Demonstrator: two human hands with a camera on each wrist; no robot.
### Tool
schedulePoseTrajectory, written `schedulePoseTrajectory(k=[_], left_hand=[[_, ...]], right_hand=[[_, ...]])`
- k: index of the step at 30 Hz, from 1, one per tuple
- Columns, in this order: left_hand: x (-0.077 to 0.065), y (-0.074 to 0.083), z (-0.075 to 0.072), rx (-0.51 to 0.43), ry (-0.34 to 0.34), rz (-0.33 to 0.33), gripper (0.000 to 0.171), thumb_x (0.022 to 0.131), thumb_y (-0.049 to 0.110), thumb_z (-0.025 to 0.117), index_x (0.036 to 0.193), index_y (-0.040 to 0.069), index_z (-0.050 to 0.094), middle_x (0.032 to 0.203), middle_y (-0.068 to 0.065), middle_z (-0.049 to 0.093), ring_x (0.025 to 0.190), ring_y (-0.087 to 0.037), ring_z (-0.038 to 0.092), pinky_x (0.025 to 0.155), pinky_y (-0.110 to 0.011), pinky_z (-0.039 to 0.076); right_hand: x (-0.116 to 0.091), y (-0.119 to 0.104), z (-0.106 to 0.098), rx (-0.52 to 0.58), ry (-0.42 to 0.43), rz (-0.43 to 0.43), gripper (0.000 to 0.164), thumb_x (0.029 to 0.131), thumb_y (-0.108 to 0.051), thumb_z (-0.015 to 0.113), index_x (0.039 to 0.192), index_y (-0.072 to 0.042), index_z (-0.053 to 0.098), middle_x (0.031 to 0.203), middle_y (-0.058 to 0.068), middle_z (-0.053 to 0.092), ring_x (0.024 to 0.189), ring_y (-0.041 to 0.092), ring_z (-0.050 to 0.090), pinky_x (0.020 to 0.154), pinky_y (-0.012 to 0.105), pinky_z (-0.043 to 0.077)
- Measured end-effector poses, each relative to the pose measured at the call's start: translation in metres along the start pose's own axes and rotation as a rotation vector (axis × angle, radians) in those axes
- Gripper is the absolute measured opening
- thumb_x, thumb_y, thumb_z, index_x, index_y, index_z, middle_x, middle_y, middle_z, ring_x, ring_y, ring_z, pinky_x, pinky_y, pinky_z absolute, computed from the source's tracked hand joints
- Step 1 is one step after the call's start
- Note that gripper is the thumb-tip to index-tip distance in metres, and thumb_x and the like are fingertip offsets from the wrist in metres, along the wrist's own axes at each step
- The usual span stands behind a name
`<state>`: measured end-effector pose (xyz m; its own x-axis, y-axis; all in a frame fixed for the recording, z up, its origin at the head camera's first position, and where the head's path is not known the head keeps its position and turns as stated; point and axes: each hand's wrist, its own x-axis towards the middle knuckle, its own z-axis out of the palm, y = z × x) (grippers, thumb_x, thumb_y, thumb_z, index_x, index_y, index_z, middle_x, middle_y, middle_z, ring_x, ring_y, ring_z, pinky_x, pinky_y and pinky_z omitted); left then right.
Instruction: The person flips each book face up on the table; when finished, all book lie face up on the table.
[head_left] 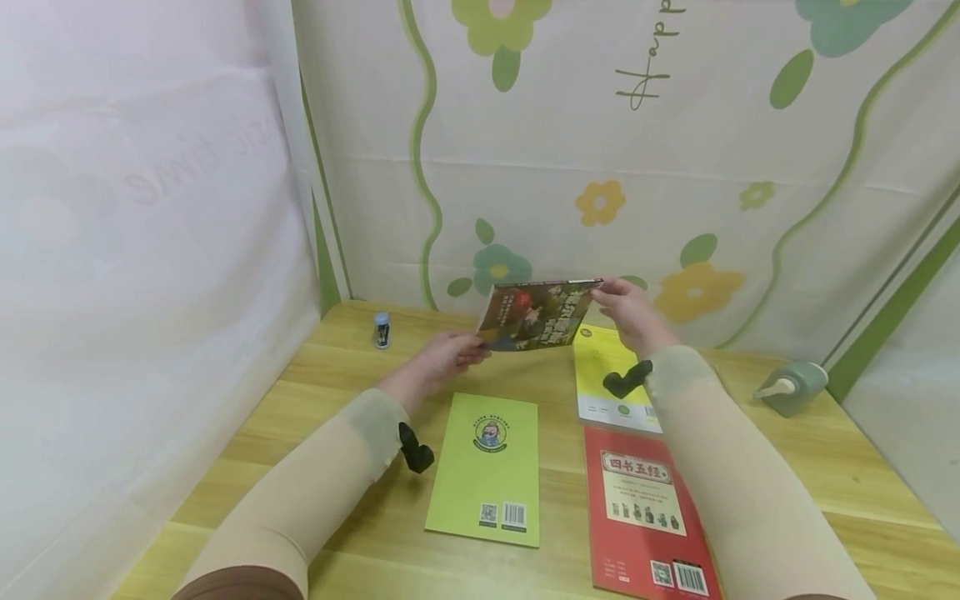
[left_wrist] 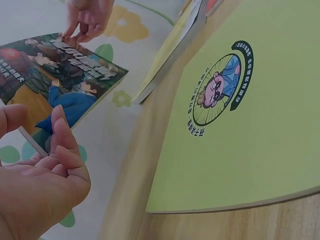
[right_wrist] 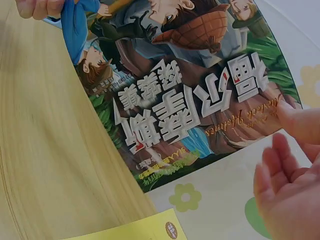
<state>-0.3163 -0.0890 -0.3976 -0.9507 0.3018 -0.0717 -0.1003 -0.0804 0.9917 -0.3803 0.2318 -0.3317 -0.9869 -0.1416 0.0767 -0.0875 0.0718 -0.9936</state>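
A dark illustrated Sherlock Holmes book is held up, tilted, above the back of the table. My left hand grips its lower left corner. At the opposite end, my right hand pinches the upper right corner between thumb and fingers. The cover, with cartoon figures and large white characters, fills much of the right wrist view, where the right hand is at its edge. Below the raised book lies a lime-green book, near my left forearm. Under my right arm is a yellow book, with a red book in front of it.
A small blue-capped bottle stands at the back left of the wooden table. On the right a grey-green bottle with a pale nozzle lies on its side. Flower-printed fabric hangs behind the table.
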Motion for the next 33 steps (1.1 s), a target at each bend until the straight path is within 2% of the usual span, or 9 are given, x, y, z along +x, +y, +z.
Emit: schedulePoseTrajectory(k=[3,6,10,14,15,17,22,29,33], left_hand=[[0.001,-0.001,-0.001,-0.016,0.001,0.0,0.032,0.101,0.015,0.052,0.124,-0.006,0.056,0.098,-0.007,0.071,0.097,-0.024,0.062,0.075,-0.024,0.047],[0.001,-0.002,-0.002,-0.03,-0.008,0.001,0.03,0.101,0.015,0.052,0.121,-0.006,0.057,0.1,-0.014,0.071,0.088,-0.02,0.063,0.074,-0.025,0.047],[0.0,-0.003,-0.004,-0.011,-0.037,-0.009,0.03,0.101,0.02,0.053,0.119,-0.003,0.06,0.107,-0.021,0.07,0.091,-0.028,0.065,0.089,-0.04,0.047],[-0.001,-0.004,-0.007,0.029,-0.087,-0.016,0.029,0.1,0.022,0.055,0.116,-0.001,0.063,0.107,-0.019,0.07,0.11,-0.044,0.06,0.105,-0.056,0.04],[-0.001,-0.004,-0.007,0.035,-0.099,-0.013,0.028,0.1,0.021,0.056,0.115,-0.001,0.064,0.106,-0.018,0.069,0.114,-0.047,0.056,0.106,-0.057,0.038],[-0.001,-0.003,-0.008,0.045,-0.103,-0.015,0.023,0.099,0.018,0.057,0.111,-0.001,0.064,0.102,-0.013,0.068,0.108,-0.044,0.06,0.106,-0.057,0.04],[0.0,0.003,-0.007,0.077,-0.078,-0.018,0.022,0.098,0.013,0.058,0.109,-0.005,0.063,0.097,-0.009,0.066,0.085,-0.02,0.066,0.103,-0.053,0.045],[0.006,0.014,-0.011,0.143,-0.044,-0.006,0.034,0.095,0.015,0.061,0.124,-0.003,0.059,0.097,-0.011,0.071,0.08,-0.021,0.068,0.091,-0.046,0.054],[0.005,0.019,-0.013,0.203,-0.095,-0.007,0.038,0.095,0.01,0.061,0.13,-0.001,0.057,0.1,-0.014,0.069,0.079,-0.023,0.069,0.088,-0.048,0.055]], right_hand=[[0.0,0.002,-0.001,0.001,-0.013,-0.013,0.007,0.101,-0.006,0.054,0.107,-0.009,0.055,0.109,-0.002,0.057,0.107,0.014,0.052,0.118,0.046,0.024],[0.0,0.002,-0.002,0.067,-0.034,-0.015,0.007,0.101,-0.005,0.053,0.107,-0.009,0.054,0.104,-0.001,0.062,0.1,0.014,0.057,0.115,0.044,0.031],[-0.001,0.002,-0.002,0.144,-0.056,-0.022,0.007,0.101,-0.006,0.053,0.108,-0.007,0.051,0.095,0.002,0.065,0.086,0.015,0.063,0.091,0.034,0.053],[0.0,0.0,-0.003,0.144,-0.053,-0.011,0.01,0.101,-0.007,0.054,0.11,-0.005,0.05,0.093,0.003,0.066,0.079,0.015,0.063,0.074,0.028,0.057],[0.0,-0.001,-0.003,0.134,-0.048,-0.003,0.011,0.1,-0.006,0.055,0.11,-0.005,0.051,0.094,0.003,0.066,0.079,0.014,0.063,0.073,0.027,0.057],[0.0,-0.002,-0.003,0.105,-0.046,0.012,0.012,0.1,-0.006,0.056,0.111,-0.005,0.051,0.095,0.002,0.065,0.079,0.014,0.063,0.072,0.026,0.057],[-0.002,-0.002,-0.003,0.01,-0.084,0.028,0.016,0.099,-0.005,0.056,0.114,-0.002,0.052,0.097,0.005,0.066,0.079,0.015,0.063,0.073,0.027,0.057],[-0.004,-0.002,-0.004,-0.151,-0.196,0.078,0.019,0.099,-0.008,0.058,0.116,0.0,0.054,0.098,0.006,0.065,0.084,0.018,0.062,0.079,0.032,0.055],[-0.006,-0.001,-0.003,-0.194,-0.229,0.094,0.02,0.098,-0.007,0.059,0.115,0.001,0.055,0.1,0.005,0.064,0.089,0.021,0.061,0.085,0.04,0.054]])
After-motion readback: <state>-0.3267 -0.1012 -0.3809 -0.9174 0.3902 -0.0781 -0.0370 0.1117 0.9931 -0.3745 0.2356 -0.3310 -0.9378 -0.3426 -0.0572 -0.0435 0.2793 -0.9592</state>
